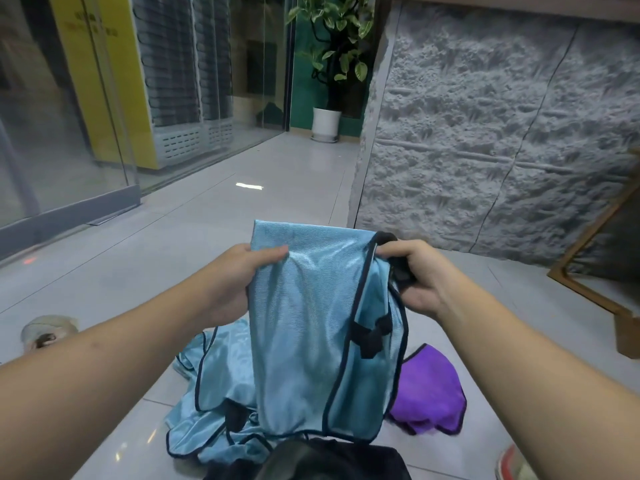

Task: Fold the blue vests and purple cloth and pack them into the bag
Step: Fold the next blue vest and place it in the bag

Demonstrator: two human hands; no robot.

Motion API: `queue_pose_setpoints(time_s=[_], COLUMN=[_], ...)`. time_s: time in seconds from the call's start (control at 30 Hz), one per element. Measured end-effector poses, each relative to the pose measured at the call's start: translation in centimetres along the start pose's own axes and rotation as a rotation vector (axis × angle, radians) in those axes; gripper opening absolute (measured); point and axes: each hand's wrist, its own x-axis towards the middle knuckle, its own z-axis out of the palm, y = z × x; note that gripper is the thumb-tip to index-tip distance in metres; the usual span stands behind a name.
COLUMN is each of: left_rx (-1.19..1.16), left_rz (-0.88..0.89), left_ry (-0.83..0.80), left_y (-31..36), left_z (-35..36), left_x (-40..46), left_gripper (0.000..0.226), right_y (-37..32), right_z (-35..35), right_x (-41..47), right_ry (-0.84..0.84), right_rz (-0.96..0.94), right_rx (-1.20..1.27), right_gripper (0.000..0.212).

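Note:
I hold a shiny light-blue vest (304, 327) with dark trim up in the air, hanging lengthwise. My left hand (239, 282) pinches its top left edge. My right hand (415, 275) grips the top right corner together with black straps. Under it, more blue vest fabric (214, 403) lies crumpled on the floor. A purple cloth (429, 393) lies bunched on the tiles to the right. The black bag (311, 459) sits at the bottom edge, partly cut off.
Grey floor tiles (173, 258) spread ahead. A textured grey wall panel (485, 133) stands on the right, a wooden frame (588, 271) beside it. Glass doors are on the left, a potted plant (329, 81) at the back. A shoe (48, 332) lies at left.

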Motion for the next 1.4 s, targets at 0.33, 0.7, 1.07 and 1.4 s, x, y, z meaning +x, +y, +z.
queue_pose_setpoints(time_s=[0.33, 0.7, 1.07, 1.4], left_rx=[-0.103, -0.329, -0.465, -0.424], left_rz=[-0.213, -0.204, -0.304, -0.255], left_ry=[0.011, 0.152, 0.204, -0.027], left_y=[-1.0, -0.5, -3.2, -5.5], left_z=[0.0, 0.6, -2.9, -3.8], left_x=[1.5, 3.3, 3.1, 1.7], left_gripper=[0.034, 0.032, 0.043, 0.056], right_y=[3.8, 11.5, 10.0, 9.3], right_z=[-1.2, -0.6, 1.1, 2.1], right_x=[1.8, 2.5, 2.7, 3.2], right_ry=[-0.086, -0.174, -0.409, -0.039], right_rz=[0.144, 0.139, 0.059, 0.281], right_rx=[-0.047, 0.278, -0.013, -0.034], right_gripper=[0.028, 0.11, 0.091, 0.037])
